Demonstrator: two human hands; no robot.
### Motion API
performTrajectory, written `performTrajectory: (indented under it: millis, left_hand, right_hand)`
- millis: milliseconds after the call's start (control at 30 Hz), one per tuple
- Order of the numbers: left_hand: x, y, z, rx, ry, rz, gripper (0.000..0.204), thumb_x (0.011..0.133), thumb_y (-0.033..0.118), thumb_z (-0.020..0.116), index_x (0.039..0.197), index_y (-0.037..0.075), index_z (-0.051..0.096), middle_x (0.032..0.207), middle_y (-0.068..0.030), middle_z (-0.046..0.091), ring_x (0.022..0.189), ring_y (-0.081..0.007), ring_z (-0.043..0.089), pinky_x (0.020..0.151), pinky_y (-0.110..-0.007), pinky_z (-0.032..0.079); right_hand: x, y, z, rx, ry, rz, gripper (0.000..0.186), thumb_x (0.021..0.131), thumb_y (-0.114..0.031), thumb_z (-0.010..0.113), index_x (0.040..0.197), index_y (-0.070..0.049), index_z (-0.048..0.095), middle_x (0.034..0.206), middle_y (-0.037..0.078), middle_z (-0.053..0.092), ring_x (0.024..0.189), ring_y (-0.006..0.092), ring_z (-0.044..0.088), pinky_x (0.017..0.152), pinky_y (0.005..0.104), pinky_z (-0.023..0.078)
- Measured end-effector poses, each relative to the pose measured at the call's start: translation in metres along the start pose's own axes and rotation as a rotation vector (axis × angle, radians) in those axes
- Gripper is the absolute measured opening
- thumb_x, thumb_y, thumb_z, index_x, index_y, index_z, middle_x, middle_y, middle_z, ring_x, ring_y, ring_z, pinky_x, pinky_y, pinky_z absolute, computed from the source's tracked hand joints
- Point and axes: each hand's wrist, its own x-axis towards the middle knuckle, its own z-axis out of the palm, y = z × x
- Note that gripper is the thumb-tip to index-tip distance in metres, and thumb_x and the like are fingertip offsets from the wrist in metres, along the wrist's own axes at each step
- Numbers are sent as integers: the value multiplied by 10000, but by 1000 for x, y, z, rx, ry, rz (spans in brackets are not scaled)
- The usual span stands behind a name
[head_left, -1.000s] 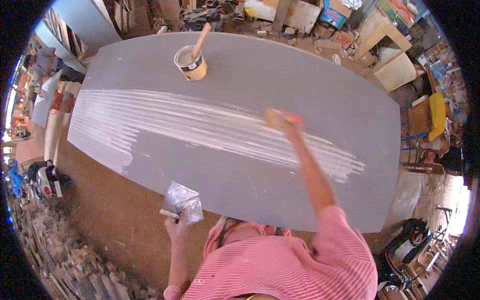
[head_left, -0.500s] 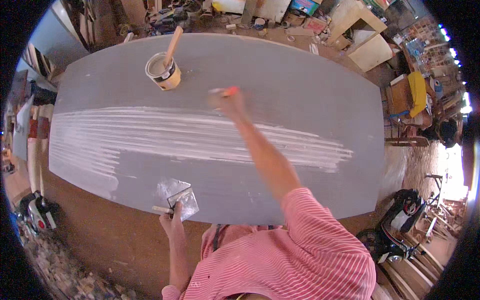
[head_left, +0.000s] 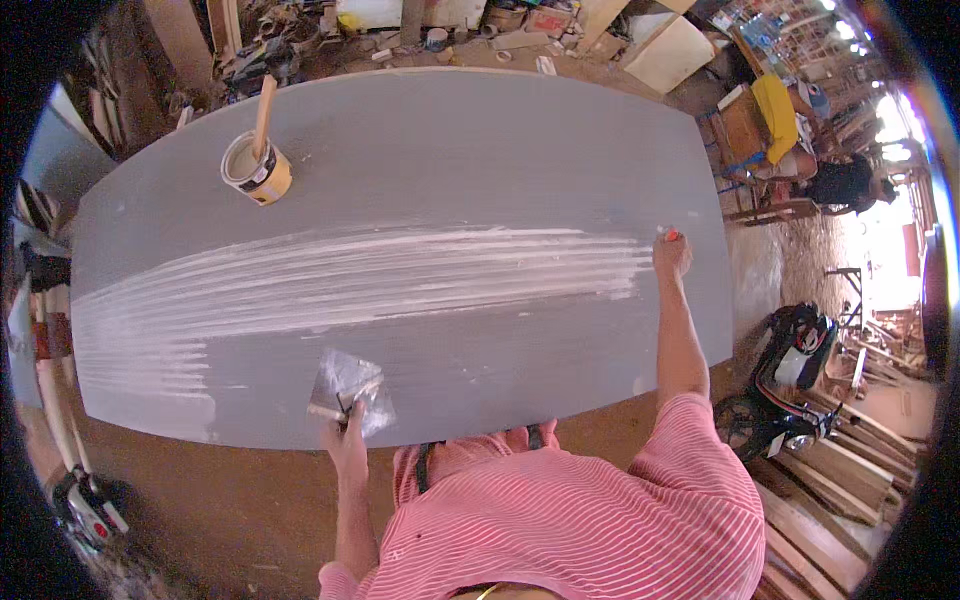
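A large grey board point(head_left: 450, 150) lies flat before me, streaked lengthwise with white filler point(head_left: 380, 270). My right hand point(head_left: 672, 255) is stretched out to the right end of the streaks, closed on a small tool with an orange-red handle point(head_left: 671, 236). My left hand point(head_left: 345, 440) rests at the board's near edge and grips a wide metal scraper point(head_left: 345, 385) smeared with white paste. A tin of filler point(head_left: 257, 170) with a wooden stick standing in it sits on the far left part of the board.
A motorbike point(head_left: 790, 370) stands to the right of the board, with stacked planks point(head_left: 850, 470) beside it. Wood offcuts and boards point(head_left: 650, 45) crowd the far side. A person point(head_left: 845, 180) is at the far right. Brown dirt floor point(head_left: 200, 500) lies beneath me.
My right hand has swept from the board's middle near the tin out to the right end of the white streaks. The left hand has kept the scraper at the near edge.
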Motion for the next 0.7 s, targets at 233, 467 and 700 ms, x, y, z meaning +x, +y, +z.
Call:
performTrajectory:
  millis: [233, 467, 700]
  left_hand:
    - [43, 83, 50, 65, -79, 360, 275, 867, 193, 639, 1043, -17, 613, 994, -60, 601, 894, -142, 535, 793, -287, 416]
    - [5, 126, 10, 126, 115, 328, 362, 861, 204, 648, 1112, -52, 594, 1070, -106, 613, 962, -178, 559, 848, -315, 432]
    - [-65, 66, -37, 195, 323, 302, 348, 864, 196, 645, 1043, -99, 607, 1008, -102, 627, 929, -162, 563, 821, -324, 447]
  right_hand:
    - [-259, -169, 71, 857, -721, -507, 149, 845, -182, 617, 910, -51, 644, 784, 37, 617, 747, 141, 566, 678, 308, 475]
    - [-235, -104, 67, 1388, -1121, -487, 295, 915, -263, 547, 1082, -27, 604, 993, 86, 654, 912, 189, 615, 799, 380, 514]
    - [51, 215, -2, 185, -87, -51, 220, 905, -268, 502, 886, -69, 596, 772, 57, 624, 691, 208, 613, 592, 398, 489]
